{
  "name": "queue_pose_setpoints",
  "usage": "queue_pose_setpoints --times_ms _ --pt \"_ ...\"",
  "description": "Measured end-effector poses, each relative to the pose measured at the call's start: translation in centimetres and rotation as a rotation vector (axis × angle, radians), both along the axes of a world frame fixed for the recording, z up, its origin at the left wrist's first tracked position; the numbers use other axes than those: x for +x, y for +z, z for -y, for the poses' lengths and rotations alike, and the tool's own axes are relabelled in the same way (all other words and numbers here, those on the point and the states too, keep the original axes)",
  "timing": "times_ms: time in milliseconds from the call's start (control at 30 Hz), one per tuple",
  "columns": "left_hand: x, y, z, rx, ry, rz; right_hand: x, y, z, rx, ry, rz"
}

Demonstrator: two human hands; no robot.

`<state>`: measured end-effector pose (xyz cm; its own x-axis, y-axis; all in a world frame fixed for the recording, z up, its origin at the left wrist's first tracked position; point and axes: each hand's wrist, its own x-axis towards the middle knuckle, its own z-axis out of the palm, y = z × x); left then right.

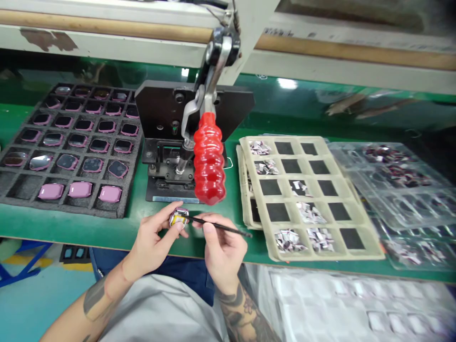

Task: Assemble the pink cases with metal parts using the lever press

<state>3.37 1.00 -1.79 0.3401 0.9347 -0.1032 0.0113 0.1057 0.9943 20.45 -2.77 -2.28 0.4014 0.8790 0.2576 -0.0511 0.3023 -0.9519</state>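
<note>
Between the thumb and fingers of my left hand (155, 240) is a small open watch case (178, 217), with yellow and silver parts showing inside it. My right hand (224, 247) pinches thin black tweezers (224, 227), whose tip reaches the inside of the case. Both hands are over the front edge of the green table. Just beyond them stands a black press fixture (171, 171) with a red ribbed handle (209, 161). Whether the tweezers hold a part is too small to tell.
On the left, a dark foam tray (130, 190) carries many pink-framed watch cases, three face down. To the right, a cream compartment tray (265, 199) has small pieces in several pockets. Clear plastic trays (374, 209) lie farther right. A white tray (306, 308) is at lower right.
</note>
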Motion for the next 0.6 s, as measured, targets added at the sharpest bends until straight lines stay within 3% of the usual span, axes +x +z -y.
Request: queue_pose_setpoints --times_ms 100,200,267,400,600 --pt "0.3 0.2 -0.1 -0.079 0.063 0.076 0.4 -0.3 0.3 0.073 0.099 -0.054" --pt "0.7 0.3 -0.2 -0.105 0.134 0.179 0.2 -0.7 0.5 0.130 -0.080 0.023" --pt "0.7 0.3 -0.3 -0.105 0.147 0.225 -0.1 -0.9 0.5 0.082 -0.191 0.067" --pt "0.5 0.5 -0.4 -0.105 0.132 0.267 -0.4 -1.2 0.3 -0.037 -0.147 0.042" --pt "0.4 0.7 -0.6 -0.127 0.136 0.270 0.1 -1.0 0.1 0.003 -0.157 -0.015"
